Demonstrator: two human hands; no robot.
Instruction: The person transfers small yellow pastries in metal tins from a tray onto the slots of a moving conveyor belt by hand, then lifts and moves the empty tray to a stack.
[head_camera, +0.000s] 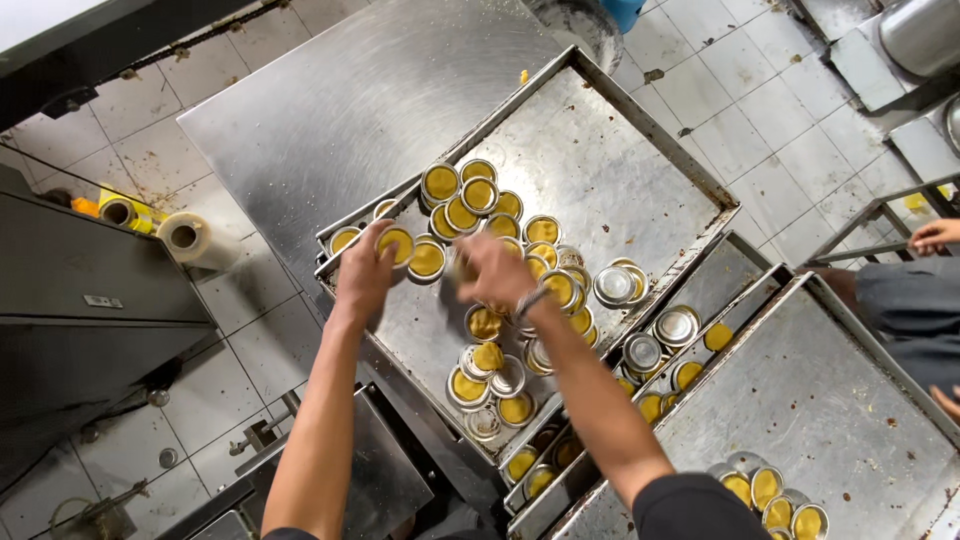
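My left hand (362, 275) pinches a small round metal mould of yellow filling (396, 243) by its rim, over the large steel baking tray (640, 160). My right hand (492, 270) is blurred; grip unclear. I judge the moulds light, rigid, greasy; filling soft, so hold rims.

I stood in a commercial bakery kitchen. Steel trays (640, 160) of filled tart tins (441, 183) crowded mid-frame above a tiled floor (730, 130).

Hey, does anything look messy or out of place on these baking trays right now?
Yes. On the big tray, the small round tins lie in a loose heap, some upturned and empty. A yellow crumb sits loose on the steel table.
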